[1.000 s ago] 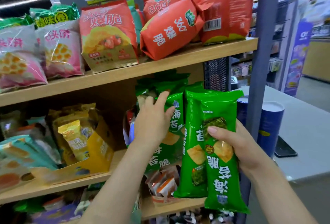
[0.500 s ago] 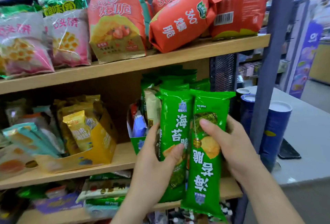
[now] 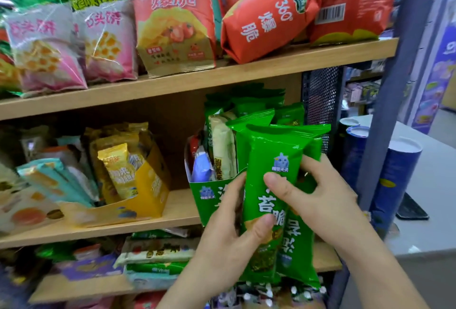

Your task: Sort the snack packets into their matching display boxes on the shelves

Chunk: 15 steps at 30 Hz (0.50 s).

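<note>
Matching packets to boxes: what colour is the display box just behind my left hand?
The display box is green, seen in the head view.

My left hand point(image 3: 228, 242) covers lower print on the front green packet point(image 3: 271, 153); that packet hides most of the rear green packet point(image 3: 297, 254). Bottom-shelf packets point(image 3: 93, 266) are blurred, labels unreadable.

Two packets point(image 3: 269, 160) before display box point(image 3: 209, 195) on middle shelf point(image 3: 180, 210); second box point(image 3: 150, 183) left (tubes point(image 3: 392, 180) far right).

2 held green packets point(image 3: 269, 160), 3 blue tubes point(image 3: 394, 185), 3 wooden shelves point(image 3: 222, 77)
</note>
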Tool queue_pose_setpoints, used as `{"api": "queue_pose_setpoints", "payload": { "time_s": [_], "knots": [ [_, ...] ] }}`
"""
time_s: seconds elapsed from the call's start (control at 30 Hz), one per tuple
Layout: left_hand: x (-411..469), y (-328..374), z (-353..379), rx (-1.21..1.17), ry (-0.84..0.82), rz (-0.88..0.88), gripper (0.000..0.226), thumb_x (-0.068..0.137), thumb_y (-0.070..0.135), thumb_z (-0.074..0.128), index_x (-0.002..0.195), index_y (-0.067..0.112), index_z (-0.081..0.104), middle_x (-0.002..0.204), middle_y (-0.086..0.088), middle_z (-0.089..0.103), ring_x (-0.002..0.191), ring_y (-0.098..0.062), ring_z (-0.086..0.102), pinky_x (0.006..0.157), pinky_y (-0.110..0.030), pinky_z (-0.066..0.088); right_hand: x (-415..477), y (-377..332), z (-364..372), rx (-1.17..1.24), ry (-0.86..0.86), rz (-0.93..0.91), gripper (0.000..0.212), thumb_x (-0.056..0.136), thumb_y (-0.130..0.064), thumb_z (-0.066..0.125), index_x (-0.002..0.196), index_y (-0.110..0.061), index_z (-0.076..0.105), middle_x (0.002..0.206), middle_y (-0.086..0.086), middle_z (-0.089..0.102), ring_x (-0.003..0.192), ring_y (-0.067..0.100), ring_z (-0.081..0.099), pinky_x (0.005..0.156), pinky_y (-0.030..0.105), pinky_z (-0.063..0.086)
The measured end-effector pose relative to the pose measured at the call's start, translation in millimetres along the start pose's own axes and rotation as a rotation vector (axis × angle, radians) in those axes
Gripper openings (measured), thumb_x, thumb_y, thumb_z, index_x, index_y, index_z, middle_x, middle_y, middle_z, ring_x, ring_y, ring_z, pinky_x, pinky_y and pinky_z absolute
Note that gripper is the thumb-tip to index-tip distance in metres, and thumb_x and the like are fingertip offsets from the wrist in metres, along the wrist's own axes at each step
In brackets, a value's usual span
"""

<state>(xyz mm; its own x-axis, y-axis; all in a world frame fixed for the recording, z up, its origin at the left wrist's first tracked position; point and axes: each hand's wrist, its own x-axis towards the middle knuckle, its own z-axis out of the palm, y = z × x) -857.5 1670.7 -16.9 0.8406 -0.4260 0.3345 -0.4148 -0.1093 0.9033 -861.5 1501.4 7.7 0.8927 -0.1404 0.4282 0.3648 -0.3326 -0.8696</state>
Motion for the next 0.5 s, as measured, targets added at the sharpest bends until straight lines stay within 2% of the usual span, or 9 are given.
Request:
{"api": "queue_pose_setpoints", "payload": {
  "time_s": [0.07, 0.1, 0.13, 0.2, 0.23, 0.3, 0.37, 0.43, 0.5],
  "knots": [
    [5, 6, -6, 0.076, -0.009, 0.025, 0.045, 0.089, 0.044, 0.064, 0.129, 0.049, 0.044, 0.127, 0.033, 0.055, 0.117, 0.005, 0.055, 0.093, -0.017, 0.047, 2, 5, 1, 0.037, 0.02, 0.03, 0.044, 0.06, -0.077, 0.07, 0.099, -0.057, 0.068, 0.113, -0.014, 0.062, 0.105, -0.006, 0.058, 0.094, 0.016, 0.045],
    [10, 9, -11, 0.142, 0.054, 0.056, 0.038, 0.088, 0.042, 0.062, 0.124, 0.046, 0.049, 0.12, 0.032, 0.058, 0.111, 0.006, 0.057, 0.088, -0.012, 0.047, 2, 8, 0, 0.051, 0.029, 0.043, 0.046, 0.06, -0.077, 0.07, 0.099, -0.054, 0.07, 0.113, -0.011, 0.064, 0.106, 0.0, 0.06, 0.096, 0.026, 0.047],
    [17, 11, -19, 0.224, 0.168, 0.092, 0.032, 0.087, 0.039, 0.061, 0.118, 0.043, 0.054, 0.112, 0.027, 0.063, 0.103, 0.004, 0.06, 0.083, -0.013, 0.048, 3, 10, -1, 0.059, 0.044, 0.05, 0.044, 0.061, -0.077, 0.072, 0.098, -0.053, 0.07, 0.113, -0.012, 0.063, 0.107, 0.001, 0.059, 0.097, 0.028, 0.047],
    [39, 11, -39, 0.428, 0.42, 0.144, 0.028, 0.088, 0.03, 0.066, 0.116, 0.033, 0.06, 0.099, 0.014, 0.063, 0.092, -0.006, 0.06, 0.08, -0.027, 0.053, 5, 10, -4, 0.06, 0.054, 0.067, 0.034, 0.063, -0.069, 0.075, 0.094, -0.057, 0.07, 0.113, -0.018, 0.06, 0.107, -0.006, 0.055, 0.092, 0.017, 0.042],
    [53, 10, -49, 0.557, 0.486, 0.143, 0.037, 0.087, 0.025, 0.069, 0.122, 0.03, 0.056, 0.101, 0.014, 0.06, 0.094, -0.009, 0.057, 0.083, -0.035, 0.053, 6, 10, -6, 0.061, 0.05, 0.071, 0.032, 0.062, -0.064, 0.075, 0.093, -0.059, 0.069, 0.112, -0.019, 0.059, 0.105, -0.009, 0.054, 0.087, 0.01, 0.039],
    [80, 7, -63, 0.747, 0.459, 0.073, 0.066, 0.083, 0.023, 0.072, 0.139, 0.028, 0.039, 0.117, 0.008, 0.057, 0.108, -0.015, 0.052, 0.093, -0.04, 0.048, 9, 10, -8, 0.07, 0.027, 0.08, 0.034, 0.058, -0.063, 0.073, 0.091, -0.056, 0.071, 0.113, -0.017, 0.058, 0.101, -0.013, 0.053, 0.079, 0.006, 0.037],
    [101, 6, -68, 0.678, 0.328, 0.006, 0.082, 0.079, 0.023, 0.072, 0.146, 0.032, 0.025, 0.118, 0.005, 0.058, 0.11, -0.019, 0.053, 0.094, -0.039, 0.047, 13, 10, -8, 0.067, 0.01, 0.072, 0.038, 0.055, -0.065, 0.071, 0.09, -0.05, 0.072, 0.115, -0.017, 0.056, 0.1, -0.017, 0.052, 0.077, 0.003, 0.037],
    [113, 5, -68, 0.587, 0.249, -0.03, 0.072, 0.081, 0.021, 0.07, 0.141, 0.028, 0.031, 0.105, 0.008, 0.063, 0.1, -0.015, 0.059, 0.086, -0.034, 0.048, 16, 14, -5, 0.067, -0.007, 0.045, 0.04, 0.056, -0.064, 0.072, 0.092, -0.048, 0.07, 0.116, -0.017, 0.055, 0.102, -0.019, 0.05, 0.077, -0.003, 0.036],
    [119, 3, -68, 0.614, 0.228, -0.029, 0.045, 0.083, 0.023, 0.071, 0.121, 0.023, 0.048, 0.097, 0.008, 0.066, 0.093, -0.013, 0.063, 0.078, -0.029, 0.05, 19, 21, -2, 0.072, -0.037, 0.025, 0.041, 0.06, -0.069, 0.077, 0.094, -0.047, 0.072, 0.12, -0.016, 0.056, 0.106, -0.016, 0.052, 0.083, 0.001, 0.039]
  ]
}}
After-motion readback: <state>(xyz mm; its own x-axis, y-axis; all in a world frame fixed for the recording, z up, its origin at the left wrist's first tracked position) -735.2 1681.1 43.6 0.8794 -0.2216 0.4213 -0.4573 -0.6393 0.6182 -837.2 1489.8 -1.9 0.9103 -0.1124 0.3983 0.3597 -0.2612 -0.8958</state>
